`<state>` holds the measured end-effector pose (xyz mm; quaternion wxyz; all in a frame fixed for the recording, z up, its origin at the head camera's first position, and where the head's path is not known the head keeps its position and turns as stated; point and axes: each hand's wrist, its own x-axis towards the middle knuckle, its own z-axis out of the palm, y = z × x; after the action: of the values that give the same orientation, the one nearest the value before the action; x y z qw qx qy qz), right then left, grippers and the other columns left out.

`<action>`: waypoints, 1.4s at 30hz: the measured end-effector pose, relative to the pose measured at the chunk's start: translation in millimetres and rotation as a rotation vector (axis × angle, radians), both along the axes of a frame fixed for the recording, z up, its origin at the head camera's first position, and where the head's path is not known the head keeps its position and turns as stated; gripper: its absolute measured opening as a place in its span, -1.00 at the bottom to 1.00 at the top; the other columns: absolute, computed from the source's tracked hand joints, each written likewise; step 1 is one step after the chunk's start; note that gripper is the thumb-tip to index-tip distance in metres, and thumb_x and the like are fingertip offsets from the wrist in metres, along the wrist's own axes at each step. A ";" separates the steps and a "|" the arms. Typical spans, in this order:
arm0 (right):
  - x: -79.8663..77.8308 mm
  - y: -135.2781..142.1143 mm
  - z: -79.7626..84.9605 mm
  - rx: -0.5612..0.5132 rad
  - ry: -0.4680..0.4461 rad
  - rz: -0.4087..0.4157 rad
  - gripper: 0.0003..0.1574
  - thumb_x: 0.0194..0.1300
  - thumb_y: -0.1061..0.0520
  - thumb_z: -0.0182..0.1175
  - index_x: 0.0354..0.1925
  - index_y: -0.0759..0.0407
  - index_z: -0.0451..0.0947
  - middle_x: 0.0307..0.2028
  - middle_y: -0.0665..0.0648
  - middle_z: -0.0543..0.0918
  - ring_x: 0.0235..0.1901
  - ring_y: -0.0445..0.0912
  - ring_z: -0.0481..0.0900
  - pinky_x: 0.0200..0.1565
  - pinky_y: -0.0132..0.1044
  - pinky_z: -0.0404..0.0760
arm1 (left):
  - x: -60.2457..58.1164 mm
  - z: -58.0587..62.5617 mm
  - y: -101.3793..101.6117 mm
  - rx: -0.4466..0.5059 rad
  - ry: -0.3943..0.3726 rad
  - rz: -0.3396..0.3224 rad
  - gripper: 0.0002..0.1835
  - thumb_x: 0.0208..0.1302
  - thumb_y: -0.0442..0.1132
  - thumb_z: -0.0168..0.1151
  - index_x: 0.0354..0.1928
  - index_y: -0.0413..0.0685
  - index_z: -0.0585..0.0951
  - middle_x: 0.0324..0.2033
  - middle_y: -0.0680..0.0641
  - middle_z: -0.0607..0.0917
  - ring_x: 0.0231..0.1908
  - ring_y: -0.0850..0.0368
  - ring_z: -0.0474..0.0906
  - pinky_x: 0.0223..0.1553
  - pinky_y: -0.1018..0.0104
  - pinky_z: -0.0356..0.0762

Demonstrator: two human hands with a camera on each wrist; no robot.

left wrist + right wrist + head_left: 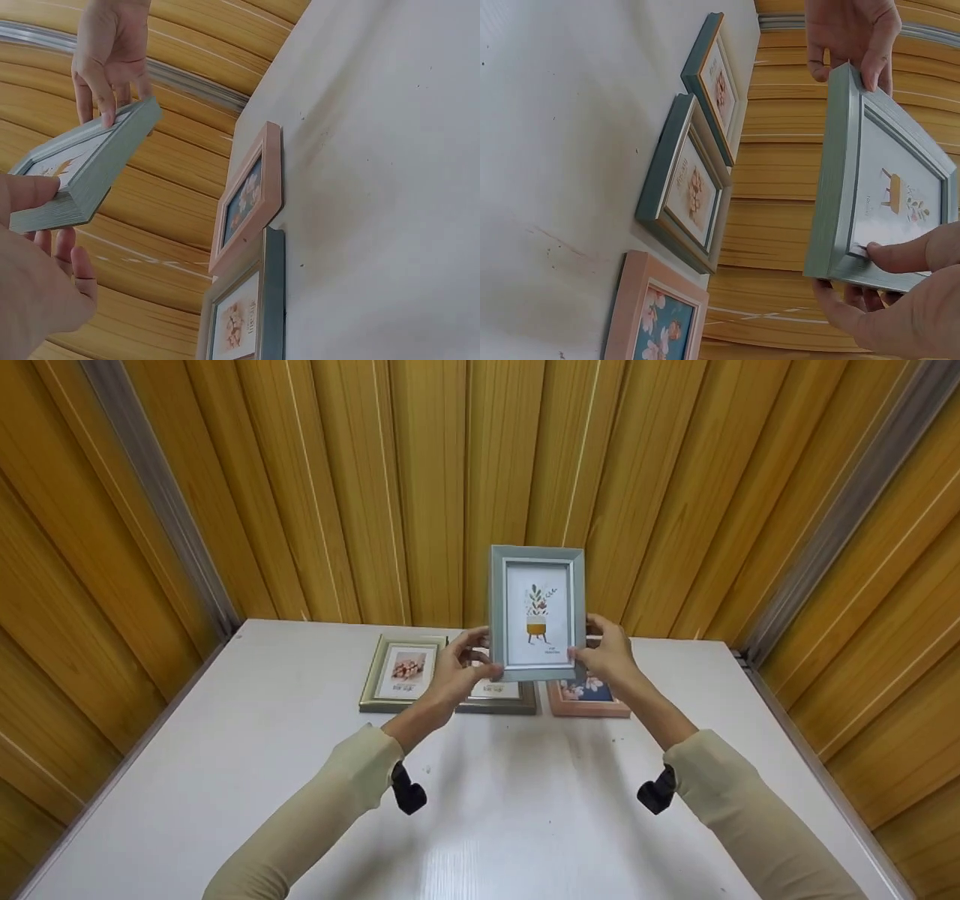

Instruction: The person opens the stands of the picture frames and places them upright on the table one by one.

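Observation:
A grey-green picture frame with a plant-pot print is held up above the table, its front toward the head camera. My left hand grips its lower left corner, thumb on the front and fingers behind. At the lower right side my right hand grips it the same way, as the right wrist view also shows with the thumb on the front edge. Behind the raised frame, a pink picture frame with a blue floral print lies partly hidden on the table.
Two more picture frames lie on the white table: a gold-edged one at left and a dark-edged one in the middle, partly covered by the raised frame. Wood-patterned panels stand along the back and both sides.

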<state>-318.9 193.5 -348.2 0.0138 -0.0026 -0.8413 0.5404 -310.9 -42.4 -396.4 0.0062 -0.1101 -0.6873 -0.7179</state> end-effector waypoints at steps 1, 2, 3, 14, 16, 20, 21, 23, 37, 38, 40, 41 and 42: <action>0.0 -0.4 0.4 -0.016 0.010 -0.006 -0.20 0.38 0.47 0.12 0.51 0.32 0.17 0.37 0.44 0.39 0.36 0.32 0.42 0.31 0.17 0.52 | 1.3 1.4 0.7 -0.003 0.025 -0.005 -0.35 0.16 -0.51 0.33 0.34 -0.10 0.49 0.05 -0.11 0.56 -0.07 0.11 0.50 -0.08 0.39 0.53; 0.0 -0.7 0.5 -0.033 0.020 -0.015 -0.21 0.38 0.48 0.11 0.51 0.31 0.19 0.36 0.43 0.40 0.36 0.32 0.43 0.31 0.16 0.51 | 3.0 2.6 1.5 -0.008 0.049 -0.011 -0.35 0.15 -0.50 0.33 0.33 -0.08 0.48 0.06 -0.12 0.56 -0.08 0.11 0.49 -0.09 0.38 0.53; -0.1 -0.9 0.3 -0.049 0.025 -0.022 -0.22 0.38 0.48 0.10 0.50 0.31 0.20 0.36 0.43 0.40 0.37 0.31 0.43 0.31 0.17 0.51 | 5.0 3.9 2.3 -0.015 0.075 -0.017 -0.35 0.15 -0.49 0.33 0.32 -0.07 0.48 0.06 -0.12 0.56 -0.08 0.11 0.49 -0.09 0.37 0.52; 1.2 0.0 -11.1 -0.209 -0.069 0.047 -0.19 0.47 0.44 -0.01 0.58 0.21 0.04 0.44 0.37 0.28 0.42 0.24 0.32 0.43 0.17 0.37 | 31.8 13.8 17.3 -0.122 0.323 -0.068 -0.30 0.17 -0.29 0.46 0.32 -0.13 0.36 0.12 -0.19 0.53 -0.04 0.09 0.45 -0.06 0.31 0.41; 2.7 1.1 -13.8 -0.252 -0.101 0.072 -0.22 0.52 0.39 -0.02 0.59 0.19 0.03 0.44 0.37 0.27 0.42 0.23 0.32 0.43 0.16 0.36 | 36.6 15.9 20.9 -0.153 0.353 -0.074 -0.28 0.18 -0.27 0.47 0.34 -0.14 0.35 0.16 -0.18 0.53 0.03 0.06 0.47 -0.02 0.28 0.45; 6.9 4.3 -16.6 -0.349 -0.163 0.104 -0.24 0.56 0.33 -0.05 0.60 0.13 0.01 0.46 0.35 0.21 0.44 0.21 0.27 0.46 0.20 0.30 | 43.6 21.4 27.1 -0.206 0.388 -0.119 -0.24 0.22 -0.23 0.47 0.40 -0.13 0.31 0.29 -0.16 0.47 0.22 0.00 0.46 0.16 0.21 0.53; 7.8 5.5 -17.0 -0.368 -0.172 0.109 -0.24 0.57 0.32 -0.05 0.60 0.13 0.01 0.48 0.35 0.19 0.45 0.21 0.25 0.47 0.21 0.27 | 44.4 22.8 28.4 -0.211 0.393 -0.140 -0.23 0.24 -0.22 0.45 0.43 -0.12 0.29 0.32 -0.16 0.46 0.26 -0.01 0.45 0.20 0.18 0.53; 9.1 7.5 -17.8 -0.406 -0.185 0.127 -0.24 0.57 0.32 -0.08 0.61 0.14 -0.02 0.50 0.35 0.16 0.49 0.23 0.20 0.48 0.24 0.21 | 45.5 25.0 29.9 -0.214 0.396 -0.190 -0.21 0.26 -0.20 0.43 0.47 -0.07 0.27 0.38 -0.12 0.41 0.34 0.00 0.40 0.28 0.15 0.51; 11.8 2.1 -27.8 -0.427 -0.190 0.234 -0.41 0.51 0.28 0.04 0.45 0.26 0.29 -0.06 0.06 0.72 0.01 0.00 0.69 0.13 -0.04 0.69 | 45.8 18.2 25.5 -0.188 0.429 -0.379 -0.07 0.20 -0.19 0.49 0.55 0.10 0.22 0.52 -0.03 0.29 0.47 -0.03 0.29 0.41 -0.06 0.39; 12.0 1.6 -28.0 -0.435 -0.192 0.241 -0.41 0.52 0.28 0.03 0.45 0.27 0.28 -0.06 0.07 0.72 -0.02 -0.02 0.70 0.10 -0.06 0.71 | 45.8 17.9 25.0 -0.184 0.433 -0.387 -0.06 0.19 -0.22 0.50 0.56 0.08 0.21 0.52 -0.03 0.28 0.46 -0.01 0.29 0.41 -0.08 0.39; 12.6 0.5 -27.8 -0.444 -0.203 0.249 -0.38 0.55 0.27 -0.02 0.50 0.25 0.23 0.02 0.10 0.68 0.00 -0.06 0.70 0.11 -0.05 0.71 | 46.1 17.6 23.9 -0.182 0.440 -0.391 -0.06 0.19 -0.26 0.50 0.56 0.06 0.21 0.51 -0.03 0.29 0.45 0.03 0.30 0.41 -0.07 0.40; 12.8 0.2 -27.7 -0.446 -0.209 0.254 -0.36 0.56 0.27 -0.05 0.52 0.24 0.19 0.09 0.14 0.64 0.02 -0.06 0.69 0.15 -0.02 0.69 | 46.2 17.8 23.4 -0.182 0.442 -0.390 -0.06 0.19 -0.28 0.49 0.56 0.05 0.21 0.51 -0.03 0.30 0.44 0.03 0.31 0.41 -0.05 0.40; 12.8 -0.1 -27.6 -0.447 -0.215 0.260 -0.35 0.56 0.28 -0.08 0.54 0.24 0.16 0.16 0.19 0.59 0.04 -0.05 0.67 0.20 0.02 0.65 | 46.3 18.1 22.9 -0.184 0.445 -0.388 -0.07 0.19 -0.28 0.50 0.55 0.05 0.22 0.51 -0.03 0.31 0.44 0.04 0.32 0.41 -0.03 0.40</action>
<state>-306.1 193.4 -375.9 -0.1462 0.0451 -0.6913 0.7062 -264.5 -19.4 -378.3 0.0092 -0.3939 -0.6974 -0.5986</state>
